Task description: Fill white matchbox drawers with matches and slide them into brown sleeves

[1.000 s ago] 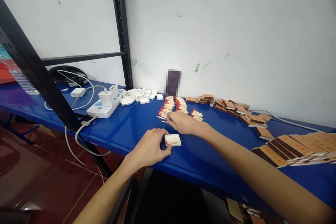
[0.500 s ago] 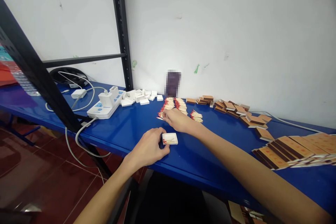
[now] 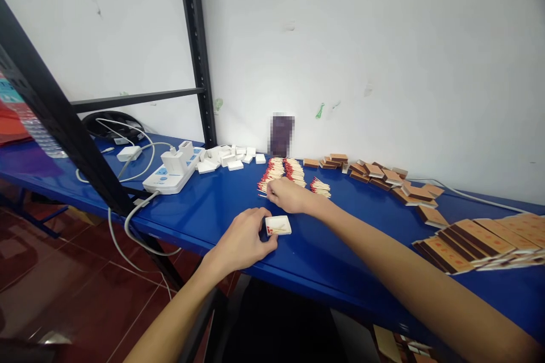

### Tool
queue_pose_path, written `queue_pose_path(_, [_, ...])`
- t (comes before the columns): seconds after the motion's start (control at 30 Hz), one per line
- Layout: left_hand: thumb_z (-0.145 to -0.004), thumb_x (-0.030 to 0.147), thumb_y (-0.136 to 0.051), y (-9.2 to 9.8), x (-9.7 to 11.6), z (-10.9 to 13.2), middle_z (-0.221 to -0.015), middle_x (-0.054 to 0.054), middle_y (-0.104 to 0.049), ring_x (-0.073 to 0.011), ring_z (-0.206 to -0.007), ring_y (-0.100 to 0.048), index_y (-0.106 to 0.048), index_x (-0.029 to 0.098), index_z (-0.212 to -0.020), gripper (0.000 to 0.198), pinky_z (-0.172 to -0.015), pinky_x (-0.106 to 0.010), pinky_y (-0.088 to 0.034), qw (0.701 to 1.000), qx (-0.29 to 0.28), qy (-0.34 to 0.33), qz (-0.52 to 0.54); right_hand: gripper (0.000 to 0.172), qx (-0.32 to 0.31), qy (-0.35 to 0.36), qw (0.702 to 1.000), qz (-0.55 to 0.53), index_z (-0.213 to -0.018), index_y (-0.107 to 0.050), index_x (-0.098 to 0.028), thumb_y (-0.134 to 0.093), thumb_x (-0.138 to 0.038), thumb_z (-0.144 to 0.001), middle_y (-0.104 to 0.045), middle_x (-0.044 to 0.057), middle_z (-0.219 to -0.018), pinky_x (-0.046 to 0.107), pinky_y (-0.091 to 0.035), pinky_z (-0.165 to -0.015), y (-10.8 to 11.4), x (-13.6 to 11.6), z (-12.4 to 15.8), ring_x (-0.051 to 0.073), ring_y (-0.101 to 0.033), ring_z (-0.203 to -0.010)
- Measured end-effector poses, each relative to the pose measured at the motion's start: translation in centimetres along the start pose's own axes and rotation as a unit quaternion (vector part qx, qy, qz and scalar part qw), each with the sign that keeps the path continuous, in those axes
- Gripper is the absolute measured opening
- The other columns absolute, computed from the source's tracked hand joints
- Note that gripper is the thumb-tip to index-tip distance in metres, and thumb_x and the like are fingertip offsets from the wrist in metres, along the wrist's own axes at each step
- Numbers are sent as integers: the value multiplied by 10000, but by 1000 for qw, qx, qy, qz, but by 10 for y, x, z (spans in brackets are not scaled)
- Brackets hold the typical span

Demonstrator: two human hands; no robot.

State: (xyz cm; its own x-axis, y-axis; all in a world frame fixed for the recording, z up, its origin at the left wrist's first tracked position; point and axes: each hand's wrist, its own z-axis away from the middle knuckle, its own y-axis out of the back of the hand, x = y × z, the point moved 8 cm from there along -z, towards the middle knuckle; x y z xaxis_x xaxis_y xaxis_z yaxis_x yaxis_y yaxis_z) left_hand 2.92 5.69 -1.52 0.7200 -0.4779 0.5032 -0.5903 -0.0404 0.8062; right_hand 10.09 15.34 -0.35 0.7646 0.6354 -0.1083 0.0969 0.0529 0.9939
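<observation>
My left hand (image 3: 249, 238) grips a small white matchbox tray (image 3: 284, 220) by its left end, thumb in front and fingers behind. A few red-tipped matches lie inside the tray. Just beyond it, my right hand (image 3: 288, 195) is pinched at the near end of a pile of matches (image 3: 276, 169). One match (image 3: 262, 195) sticks out to the left of the fingertips, its rest hidden by the hand. A second match pile (image 3: 294, 171) lies alongside, and a smaller heap (image 3: 320, 187) sits to the right.
White empty trays (image 3: 221, 156) are heaped at the back left, beside a power strip (image 3: 170, 178) with cables. Brown matchbox sleeves (image 3: 383, 176) lie scattered along the wall, with a larger stack (image 3: 477, 244) at right. A black metal post (image 3: 198, 51) stands at left.
My right hand has drawn back slightly toward me, the match showing at its fingertips. My left hand keeps its hold on the tray. The whole view has shifted a little.
</observation>
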Motion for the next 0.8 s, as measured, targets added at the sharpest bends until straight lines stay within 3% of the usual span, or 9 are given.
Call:
queue_pose_path(0.13, [-803,251,-569,-1,-1,-1,-741,3,-575,-177,-687,-541,-606,197,-934,147,-627,-283,-365,1000,6,10,2,180,-10,-7,1000,-27,-831,-648,-153,-484,-185,-898,-687,49,-801,234,-343,-603,26,-3,36,152,-574,-713])
queue_pose_path(0.27, [-807,247,-569,-1,-2,-2,-722,11,-569,-165,-662,-529,-579,198,-879,88,-602,-276,-335,1000,12,14,2,152,-79,39,993,-80,-855,-644,-175,-495,-189,-882,-656,6,-729,216,-330,-556,23,-16,58,124,-535,-628])
queue_pose_path(0.33, [-805,249,-572,-1,-2,-2,-723,13,-568,-163,-666,-529,-575,200,-868,79,-599,-274,-332,1000,8,17,2,146,-71,42,993,-80,-878,-647,-176,-501,-180,-879,-661,15,-743,214,-338,-558,17,-15,51,130,-549,-649])
queue_pose_path(0.5, [-803,266,-580,-2,-3,-1,-753,3,-575,-176,-701,-541,-601,200,-937,151,-626,-280,-354,1000,4,17,-5,188,34,-4,999,-29,-965,-661,-142,-488,-119,-897,-704,100,-953,220,-390,-690,7,-1,8,167,-627,-852])
queue_pose_path(0.6, [-801,257,-579,-1,-2,-1,-754,-1,-578,-178,-702,-543,-606,195,-935,149,-635,-284,-359,1000,6,14,-10,216,44,-19,999,-22,-980,-671,-124,-463,-138,-922,-704,138,-982,241,-396,-727,0,0,-8,196,-639,-909])
queue_pose_path(0.8, [-804,255,-579,-2,-1,0,-754,0,-579,-177,-699,-544,-612,193,-941,154,-637,-286,-363,1000,2,14,-13,232,43,-38,998,-19,-879,-695,-99,-472,-154,-907,-713,161,-890,258,-372,-641,-5,0,-18,204,-640,-797])
